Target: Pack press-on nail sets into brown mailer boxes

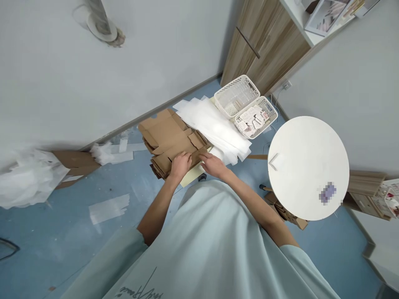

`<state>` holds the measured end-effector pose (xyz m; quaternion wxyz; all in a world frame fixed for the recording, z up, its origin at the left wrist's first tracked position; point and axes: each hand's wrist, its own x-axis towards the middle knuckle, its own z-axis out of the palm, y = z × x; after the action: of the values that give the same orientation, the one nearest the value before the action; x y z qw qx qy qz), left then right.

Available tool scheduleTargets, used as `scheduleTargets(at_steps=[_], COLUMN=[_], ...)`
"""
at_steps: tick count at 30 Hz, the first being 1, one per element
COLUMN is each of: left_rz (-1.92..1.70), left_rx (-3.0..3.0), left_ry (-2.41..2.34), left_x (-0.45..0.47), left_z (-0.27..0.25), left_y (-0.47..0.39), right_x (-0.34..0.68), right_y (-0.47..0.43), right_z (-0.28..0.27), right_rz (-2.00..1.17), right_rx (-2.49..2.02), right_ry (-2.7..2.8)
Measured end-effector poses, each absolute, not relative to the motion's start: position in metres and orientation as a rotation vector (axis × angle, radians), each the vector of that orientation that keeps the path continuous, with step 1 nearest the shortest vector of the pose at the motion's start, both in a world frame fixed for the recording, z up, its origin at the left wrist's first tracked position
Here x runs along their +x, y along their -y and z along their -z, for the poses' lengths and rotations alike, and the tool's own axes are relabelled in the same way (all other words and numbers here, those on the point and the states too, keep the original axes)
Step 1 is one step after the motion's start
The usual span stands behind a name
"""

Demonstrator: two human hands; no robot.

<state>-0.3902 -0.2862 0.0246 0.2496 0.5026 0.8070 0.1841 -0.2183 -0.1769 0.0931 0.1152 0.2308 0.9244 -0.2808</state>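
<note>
Flattened brown cardboard boxes [168, 133] lie in a pile at the middle of the head view, on a pale yellow surface [190, 176]. My left hand [181, 164] has its fingers curled over the near edge of the top box, at a folded flap. A short way to the right, my right hand [214, 164] grips the end of the same flap with thumb and fingers. The fingertips of both hands are partly hidden by the cardboard. Just beyond my right hand, a stack of white foam sheets [215, 126] touches the pile.
Behind the foam stand two white baskets, one with clear packs [236, 96], one with small printed boxes [256, 120]. A round white table [307, 166] is at right. White wrapping [29, 178] is heaped at left. A wooden cabinet [264, 41] stands at the back.
</note>
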Motion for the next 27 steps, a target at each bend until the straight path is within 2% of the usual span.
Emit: scheduleTargets(at_steps=[3,7,13,18,20,24,27], left_rz=[-0.508,-0.71,-1.181,-1.323,-1.318,-1.24,-1.177], left_rx=[1.404,1.476,1.718,2.088,2.215,2.405,2.512], left_ry=[-2.167,-2.187,-2.24,-2.011,-1.868,-1.511,-1.26], left_x=[-0.388,-0.39,-0.4,-0.385,-0.37,-0.323,-0.274], left_z=[-0.031,-0.064,-0.151,-0.207,-0.217,-0.222,-0.217], left_y=[0.286,0.294,0.303,0.281,0.264,0.216,0.178], right_x=[-0.23,-0.233,-0.227,-0.18,-0.148,-0.078,-0.026], right_y=[0.184,0.188,0.178,0.142,0.128,0.119,0.124], right_z=[-0.079,-0.072,-0.088,-0.157,-0.196,-0.261,-0.28], right_rz=[0.668,0.635,0.88,1.324,1.372,1.127,0.843], right_rx=[0.696,0.734,0.836,1.367,1.685,2.084,2.323], right_ry=[-2.629,-2.57,-2.631,-2.868,-2.947,-3.106,-3.041])
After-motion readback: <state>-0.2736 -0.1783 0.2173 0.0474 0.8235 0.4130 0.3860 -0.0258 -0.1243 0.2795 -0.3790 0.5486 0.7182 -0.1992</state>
